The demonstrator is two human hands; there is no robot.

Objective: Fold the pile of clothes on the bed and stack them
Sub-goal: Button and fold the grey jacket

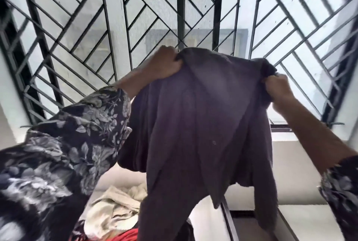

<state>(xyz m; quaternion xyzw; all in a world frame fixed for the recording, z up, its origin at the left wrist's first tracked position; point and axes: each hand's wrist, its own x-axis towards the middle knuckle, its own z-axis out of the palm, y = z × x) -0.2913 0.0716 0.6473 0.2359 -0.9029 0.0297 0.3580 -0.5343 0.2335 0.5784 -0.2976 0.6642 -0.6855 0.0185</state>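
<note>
The left hand [164, 62] and the right hand [279, 89] are both gripping the top edge of a dark purple garment [203, 124], fingers curled tight round bunched cloth at either end. The garment is hanging spread between them in front of the barred window [116, 18]. Below the garment's left side, a cream cloth [112, 207] and a red cloth [127, 236] are lying crumpled in a pile.

Black window grille [135, 18] – pale wall [294, 163] below.
</note>
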